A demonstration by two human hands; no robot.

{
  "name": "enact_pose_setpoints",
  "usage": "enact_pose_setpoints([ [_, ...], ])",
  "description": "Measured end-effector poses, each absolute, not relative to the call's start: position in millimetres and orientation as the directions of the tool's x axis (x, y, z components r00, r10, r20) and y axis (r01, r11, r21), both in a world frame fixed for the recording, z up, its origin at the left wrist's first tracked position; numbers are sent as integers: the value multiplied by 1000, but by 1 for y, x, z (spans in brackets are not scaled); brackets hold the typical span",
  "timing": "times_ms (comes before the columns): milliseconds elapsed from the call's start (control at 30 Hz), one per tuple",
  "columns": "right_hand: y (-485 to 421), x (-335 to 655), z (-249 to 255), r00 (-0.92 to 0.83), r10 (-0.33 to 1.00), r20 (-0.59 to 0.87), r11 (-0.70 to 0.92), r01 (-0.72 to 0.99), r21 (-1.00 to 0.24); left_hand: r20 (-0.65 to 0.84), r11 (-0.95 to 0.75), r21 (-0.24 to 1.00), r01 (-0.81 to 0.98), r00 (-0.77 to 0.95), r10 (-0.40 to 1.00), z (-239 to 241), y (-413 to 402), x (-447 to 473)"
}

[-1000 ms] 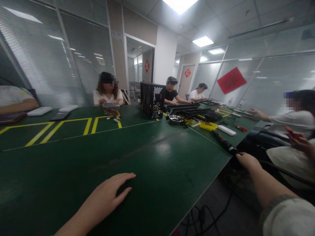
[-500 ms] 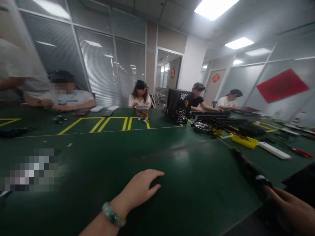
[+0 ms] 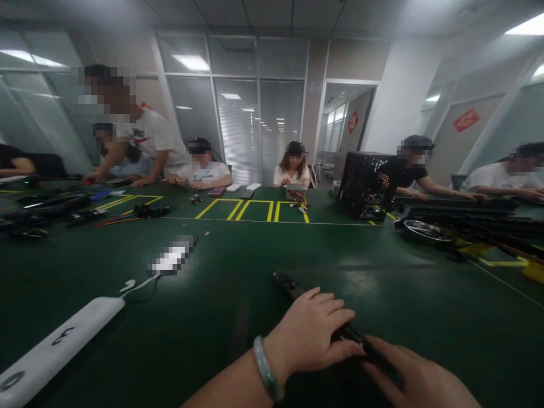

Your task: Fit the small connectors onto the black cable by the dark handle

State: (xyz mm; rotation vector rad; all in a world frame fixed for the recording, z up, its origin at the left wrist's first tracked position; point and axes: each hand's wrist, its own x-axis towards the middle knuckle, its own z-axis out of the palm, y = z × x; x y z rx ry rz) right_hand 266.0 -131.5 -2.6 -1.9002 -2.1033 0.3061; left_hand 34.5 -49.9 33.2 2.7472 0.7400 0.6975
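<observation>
A long, narrow black object [image 3: 287,285] slants over the near part of the green table; I cannot make out its kind. My left hand [image 3: 312,331], with a green bangle at the wrist, lies over its middle, fingers curled across the top and thumb along the near side. Lower down, my right hand [image 3: 414,371] grips the near end, thumb and fingers on either side. Both hands cover much of the object.
To the left lies a long white bar [image 3: 70,343] with a cable running to a blurred-out device [image 3: 172,258]. A black computer case [image 3: 365,184] stands across the table [image 3: 221,255]. Black parts and a round fan [image 3: 427,230] lie right. Several people sit opposite; one stands leaning.
The view has turned left. My right hand has brought the black object in from the right to the middle, and my left hand, free before, now rests closed over it.
</observation>
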Motion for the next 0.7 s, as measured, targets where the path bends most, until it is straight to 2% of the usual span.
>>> enact_pose_setpoints([
  [133,-65,212,40,-175,984,22,172,924,-343,369,-733,326,596,634,680,26,-35,28],
  [233,-18,200,37,-206,978,-42,176,910,-375,368,-631,304,714,523,769,15,-16,19],
  [333,5,202,18,-221,972,-81,155,862,-483,327,-614,261,745,531,782,1,-2,13],
  [467,1,216,0,-236,972,-10,183,781,-597,323,-600,245,761,520,791,-4,6,7],
  [600,-7,235,3,-232,971,-64,104,646,-756,264,-567,241,788,509,819,4,10,1],
  [667,-8,241,9,-205,976,-71,79,641,-764,233,-565,238,790,518,823,6,11,-1],
  [700,-9,244,12,-177,982,-63,76,681,-729,227,-565,234,791,521,823,7,11,-1],
])
